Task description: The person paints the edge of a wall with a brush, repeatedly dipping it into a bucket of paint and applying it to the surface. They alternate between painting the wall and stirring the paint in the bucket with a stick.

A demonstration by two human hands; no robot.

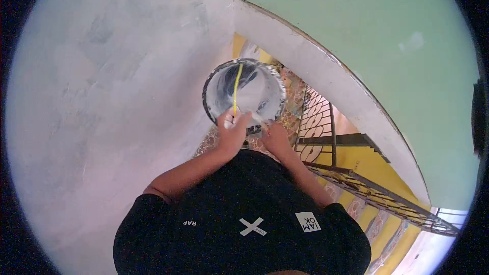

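Viewed from above: our left hand (232, 131) has its grip clenched on a yellow-handled tool (237, 87) dipping into the bucket (244, 91); our right hand (275, 136) grasps the bucket's near rim, beside the railing (326, 132).

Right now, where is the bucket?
In the head view the bucket sits top centre, just beyond both hands, between the grey plastered wall on the left and the metal stair railing on the right.
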